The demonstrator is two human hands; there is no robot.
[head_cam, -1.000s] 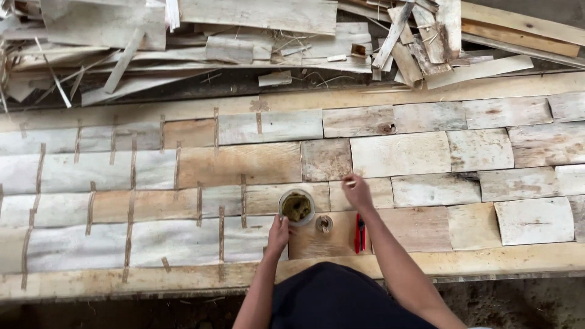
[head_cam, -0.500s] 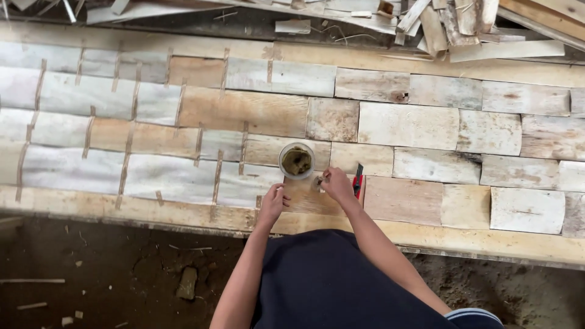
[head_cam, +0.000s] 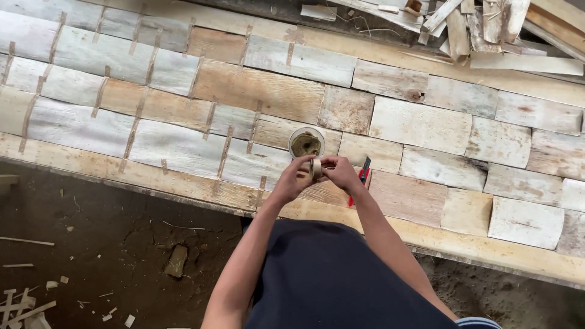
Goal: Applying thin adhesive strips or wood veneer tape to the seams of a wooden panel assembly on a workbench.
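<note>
- Head view: a small roll of tape (head_cam: 316, 167) sits between both hands, over the near edge of the patchwork veneer sheet (head_cam: 420, 125).
- Just beyond stands a round cup of brownish paste (head_cam: 306, 144); a red cutter (head_cam: 361, 178) lies beside the right hand.
- Scrap wood strips (head_cam: 481, 30) pile at the far edge; dirt floor (head_cam: 109, 244) lies below.
- Left hand (head_cam: 291, 181) and right hand (head_cam: 341, 172) are together, fingers pinched on the roll.

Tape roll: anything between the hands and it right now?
Nothing visible. Both the left hand and the right hand hold the tape roll directly, above the wood veneer sheet, just in front of the small round container.
</note>
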